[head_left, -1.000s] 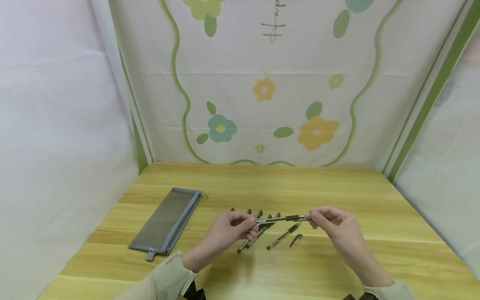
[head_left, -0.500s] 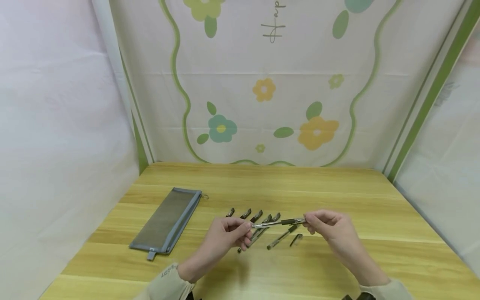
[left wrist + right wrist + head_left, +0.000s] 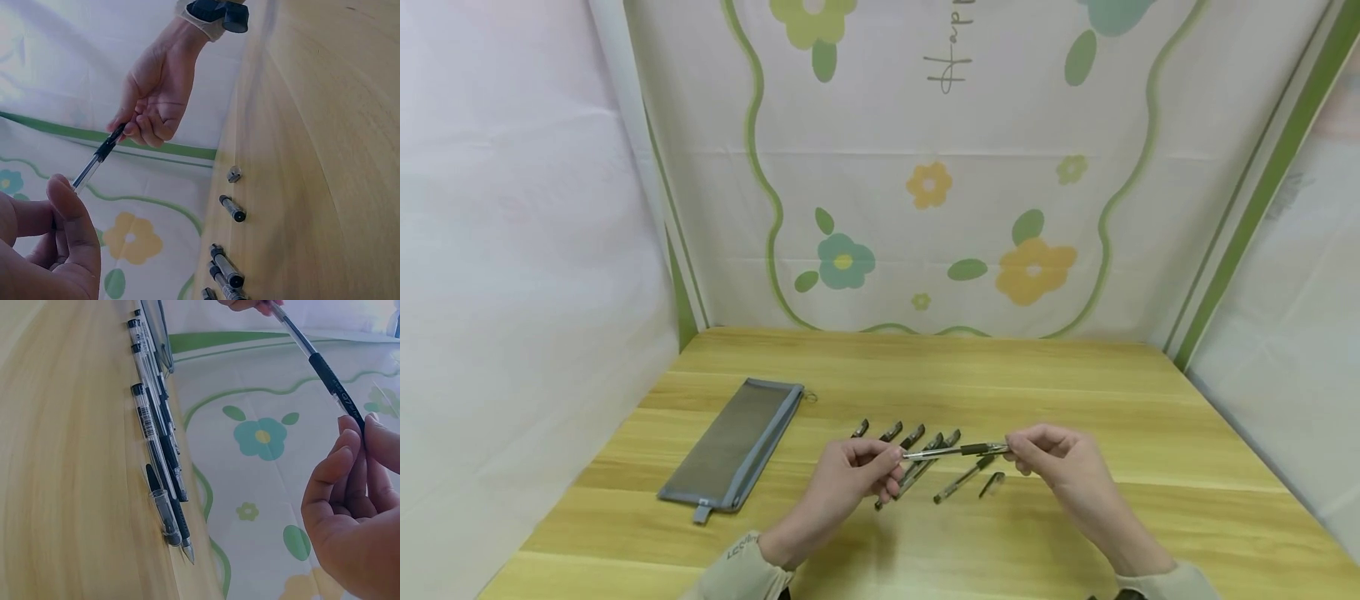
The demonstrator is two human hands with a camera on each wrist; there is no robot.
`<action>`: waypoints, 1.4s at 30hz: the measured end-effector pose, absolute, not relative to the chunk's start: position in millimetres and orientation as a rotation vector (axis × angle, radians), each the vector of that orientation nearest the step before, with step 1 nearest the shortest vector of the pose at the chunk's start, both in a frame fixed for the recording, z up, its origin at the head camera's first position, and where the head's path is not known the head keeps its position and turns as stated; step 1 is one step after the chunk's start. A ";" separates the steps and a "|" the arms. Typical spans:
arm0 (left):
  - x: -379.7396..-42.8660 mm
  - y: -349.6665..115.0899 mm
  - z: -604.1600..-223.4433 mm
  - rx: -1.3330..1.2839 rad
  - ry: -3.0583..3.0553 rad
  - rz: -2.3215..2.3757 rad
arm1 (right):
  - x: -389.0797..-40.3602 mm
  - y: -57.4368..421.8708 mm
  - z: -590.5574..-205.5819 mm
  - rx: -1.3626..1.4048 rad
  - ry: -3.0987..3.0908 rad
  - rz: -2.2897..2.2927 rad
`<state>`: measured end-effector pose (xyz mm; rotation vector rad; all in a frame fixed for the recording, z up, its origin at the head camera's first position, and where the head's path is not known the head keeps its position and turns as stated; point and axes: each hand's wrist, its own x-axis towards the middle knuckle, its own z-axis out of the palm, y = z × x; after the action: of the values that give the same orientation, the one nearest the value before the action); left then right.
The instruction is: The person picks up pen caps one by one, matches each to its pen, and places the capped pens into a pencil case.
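Observation:
A clear gel pen with a black grip is held level over the table between both hands. My left hand pinches its rear end between thumb and fingers. My right hand pinches the end beyond the grip; in the right wrist view a clear cap edge shows by the fingers. Below lies an uncapped pen, its metal tip bare. Close to that tip rests a loose clear cap with a black clip. Several capped pens lie side by side, partly hidden behind the left hand.
A grey-blue mesh zip pouch lies flat on the left of the wooden table, with a small ring at its far corner. White cloth walls with printed flowers close in the back and sides.
Both hands have shifted slightly down and left with the pen between them. The tops of the capped pens now show more. Both hands keep their pinch; pouch and loose cap lie unmoved.

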<state>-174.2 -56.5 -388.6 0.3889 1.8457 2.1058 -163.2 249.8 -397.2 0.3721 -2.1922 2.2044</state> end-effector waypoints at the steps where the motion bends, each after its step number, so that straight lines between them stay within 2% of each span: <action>1: -174.6 -56.3 -389.2 0.385 1.844 2.107 | -163.1 249.7 -397.3 0.366 -2.189 2.208; 14: -180.4 -58.4 -400.5 0.356 1.797 2.129 | -165.0 248.9 -400.4 0.277 -2.259 2.219; 27: -181.8 -60.4 -404.3 0.357 1.831 2.110 | -167.0 246.7 -406.9 0.420 -2.217 2.236; 42: -179.6 -60.5 -404.0 0.400 1.821 2.138 | -168.1 241.5 -410.4 0.315 -2.277 2.132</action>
<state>-179.6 -60.5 -404.0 0.3995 1.8215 2.1383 -168.1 241.5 -410.4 0.3146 -2.2768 2.1322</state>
